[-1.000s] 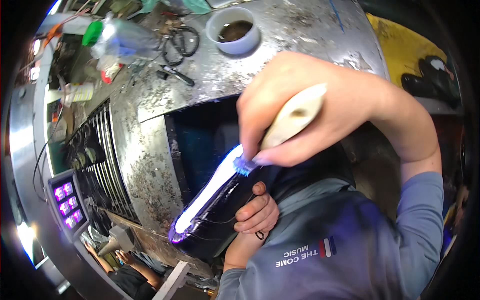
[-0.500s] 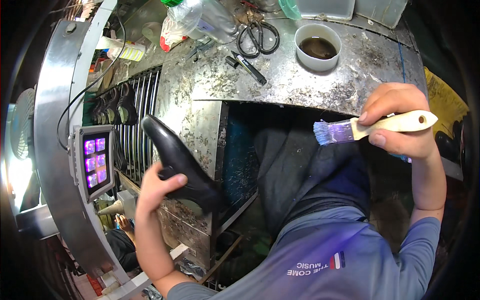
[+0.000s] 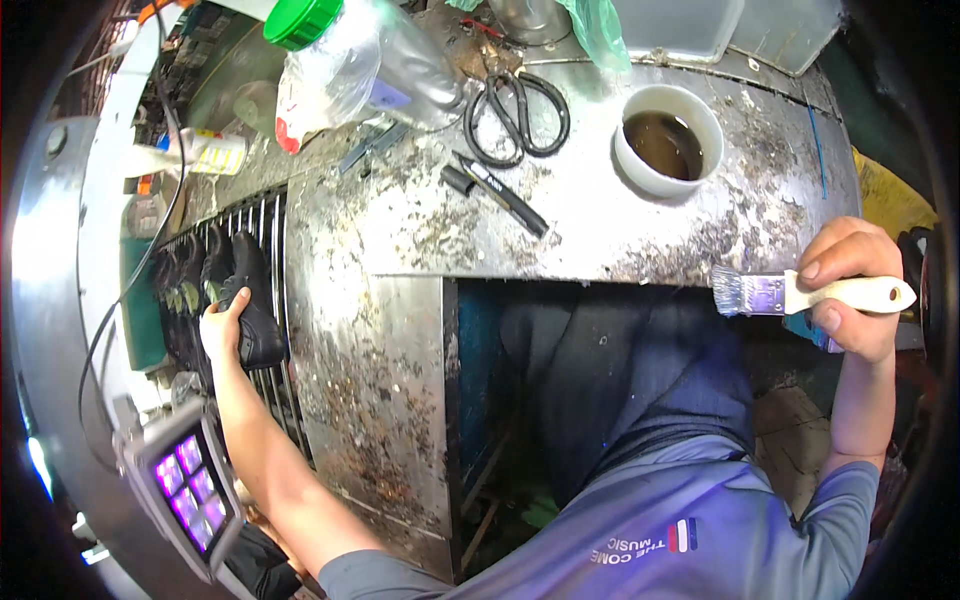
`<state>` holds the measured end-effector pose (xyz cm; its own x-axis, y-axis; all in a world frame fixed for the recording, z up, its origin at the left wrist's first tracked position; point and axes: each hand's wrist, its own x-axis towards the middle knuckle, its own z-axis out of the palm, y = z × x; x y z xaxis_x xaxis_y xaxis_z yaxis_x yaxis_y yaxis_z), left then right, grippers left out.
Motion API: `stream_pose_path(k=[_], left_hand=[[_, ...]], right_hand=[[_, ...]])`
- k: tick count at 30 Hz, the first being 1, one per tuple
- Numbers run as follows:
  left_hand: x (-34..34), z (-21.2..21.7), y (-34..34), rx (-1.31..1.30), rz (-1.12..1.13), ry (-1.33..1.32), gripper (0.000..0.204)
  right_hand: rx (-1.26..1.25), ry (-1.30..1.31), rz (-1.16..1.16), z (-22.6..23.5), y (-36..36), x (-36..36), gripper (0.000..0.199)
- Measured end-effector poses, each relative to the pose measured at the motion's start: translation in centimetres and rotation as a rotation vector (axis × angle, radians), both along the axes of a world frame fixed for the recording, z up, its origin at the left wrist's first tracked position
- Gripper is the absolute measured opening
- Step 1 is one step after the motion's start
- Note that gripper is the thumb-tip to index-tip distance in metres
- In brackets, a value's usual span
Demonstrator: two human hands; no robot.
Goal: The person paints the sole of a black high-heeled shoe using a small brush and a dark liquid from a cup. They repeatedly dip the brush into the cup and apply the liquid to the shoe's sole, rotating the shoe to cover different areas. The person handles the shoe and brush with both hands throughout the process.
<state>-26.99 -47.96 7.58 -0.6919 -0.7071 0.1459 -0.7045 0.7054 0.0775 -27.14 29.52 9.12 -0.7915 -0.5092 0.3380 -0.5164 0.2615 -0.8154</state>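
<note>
My right hand (image 3: 858, 270) grips the pale wooden handle of a flat paintbrush (image 3: 750, 292). The bristles point left, just past the front edge of the metal bench. Far to the left, my left hand (image 3: 222, 322) is closed around a black shoe (image 3: 258, 325), thumb on its upper side. That shoe stands beside several other black shoes (image 3: 190, 275) on a rack of metal bars. A white bowl (image 3: 712, 125) of dark brown liquid rests on the bench, away from both hands.
On the metal bench (image 3: 370, 400) lie black-handled scissors (image 3: 520, 120), a black marker (image 3: 510, 200) with its cap off and a clear plastic bottle (image 3: 420, 75) with a green lid. A lamp (image 3: 190, 490) glowing purple stands at lower left. Grey bins (image 3: 690, 35) sit at the back.
My left hand has carried the black shoe leftward and away from me, from over the bench to the rack. My right hand with the paintbrush has moved slightly right and lower in the picture. The view has shifted.
</note>
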Motion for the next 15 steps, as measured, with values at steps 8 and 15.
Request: stream_pose_path(k=[8,15], left_hand=[[-3.0,-4.9,-5.4,-0.147,0.043,0.100,0.077],[-0.9,-2.1,5.8,-0.347,-0.196,0.130,0.060]], right_hand=[[0.027,-0.106,-0.118,-0.9,-0.7,-0.1,0.031],[-0.024,-0.098,-0.184,-0.9,1.7,2.2,0.021]])
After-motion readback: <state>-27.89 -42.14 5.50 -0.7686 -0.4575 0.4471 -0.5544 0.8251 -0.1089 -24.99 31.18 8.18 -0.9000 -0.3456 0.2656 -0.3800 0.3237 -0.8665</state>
